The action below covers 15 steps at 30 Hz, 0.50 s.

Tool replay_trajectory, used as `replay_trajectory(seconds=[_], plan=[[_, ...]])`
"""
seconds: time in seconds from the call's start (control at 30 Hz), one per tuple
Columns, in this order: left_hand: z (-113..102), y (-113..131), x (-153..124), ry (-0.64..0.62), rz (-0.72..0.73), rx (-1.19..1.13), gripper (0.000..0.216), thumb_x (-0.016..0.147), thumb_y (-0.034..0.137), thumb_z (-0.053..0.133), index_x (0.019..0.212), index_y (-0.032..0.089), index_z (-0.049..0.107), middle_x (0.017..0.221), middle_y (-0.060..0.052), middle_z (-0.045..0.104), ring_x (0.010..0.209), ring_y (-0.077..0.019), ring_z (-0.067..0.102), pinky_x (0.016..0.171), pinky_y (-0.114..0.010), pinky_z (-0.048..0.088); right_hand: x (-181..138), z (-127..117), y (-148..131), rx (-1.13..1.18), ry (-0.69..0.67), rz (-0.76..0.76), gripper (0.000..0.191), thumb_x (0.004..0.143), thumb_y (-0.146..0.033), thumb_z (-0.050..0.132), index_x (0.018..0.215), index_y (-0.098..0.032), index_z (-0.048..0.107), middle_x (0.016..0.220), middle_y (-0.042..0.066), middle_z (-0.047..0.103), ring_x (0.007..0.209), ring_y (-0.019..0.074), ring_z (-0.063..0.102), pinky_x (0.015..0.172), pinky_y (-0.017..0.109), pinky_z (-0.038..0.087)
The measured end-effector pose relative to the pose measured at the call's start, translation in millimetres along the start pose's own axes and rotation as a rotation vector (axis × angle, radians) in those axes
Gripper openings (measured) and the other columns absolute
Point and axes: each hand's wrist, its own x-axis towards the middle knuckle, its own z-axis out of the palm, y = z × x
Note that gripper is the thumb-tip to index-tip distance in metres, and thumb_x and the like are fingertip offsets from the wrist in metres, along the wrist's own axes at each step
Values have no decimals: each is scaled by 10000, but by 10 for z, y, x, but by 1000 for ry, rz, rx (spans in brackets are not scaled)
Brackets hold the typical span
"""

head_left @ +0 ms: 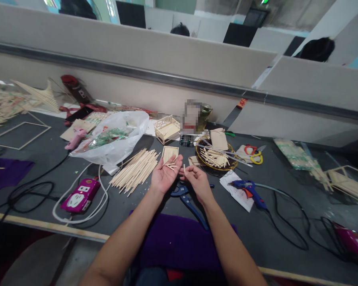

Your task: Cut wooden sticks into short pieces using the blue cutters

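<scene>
My left hand (164, 177) is turned palm up and holds several short wooden sticks (170, 165) across its fingers. Close beside it, my right hand (197, 180) pinches one short wooden stick (184, 168) between thumb and fingertips. Just beyond the left fingers lies a small wooden frame panel (170, 151), partly hidden by that hand. A blue-handled cutter (191, 206) lies below my hands, partly covered by the right forearm. Left of my hands is a spread pile of long wooden sticks (135, 171). A round basket (234, 163) with short sticks stands to the right.
A blue glue gun (250, 190) rests on white paper (232, 184), its cord running right. Scissors (256, 157) lie behind it. A stick-built model (167, 129) stands at the back. Leftward are a plastic bag (137, 123) and a magenta power strip (81, 194). Purple cloth (179, 242) lies in front.
</scene>
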Motion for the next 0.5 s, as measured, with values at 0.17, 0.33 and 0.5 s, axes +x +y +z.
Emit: replay_trajectory(seconds=[0.17, 0.33, 0.5], plan=[[11, 0, 9, 8, -10, -6, 507, 969, 342, 301, 1336, 13, 419, 1326, -274, 510, 1221, -300, 526, 910, -381, 520, 28, -54, 71, -41, 101, -25, 234, 722, -396, 677, 784, -195, 576, 858, 53, 708, 844, 212, 680, 695, 321, 550], [22, -3, -1, 23, -27, 23, 530, 971, 354, 296, 1358, 3, 384, 1324, -283, 506, 1218, -317, 524, 875, -383, 538, 39, -53, 98, -67, 104, -70, 223, 715, -397, 677, 781, -197, 603, 819, 35, 683, 814, 193, 655, 749, 334, 537], [17, -2, -16, -18, -60, 83, 509, 969, 352, 305, 1330, 14, 424, 1288, -261, 548, 1190, -294, 555, 860, -375, 541, 9, -40, 61, -124, 30, -75, 198, 730, -375, 661, 764, -188, 605, 668, -20, 612, 631, 130, 587, 663, 268, 486]])
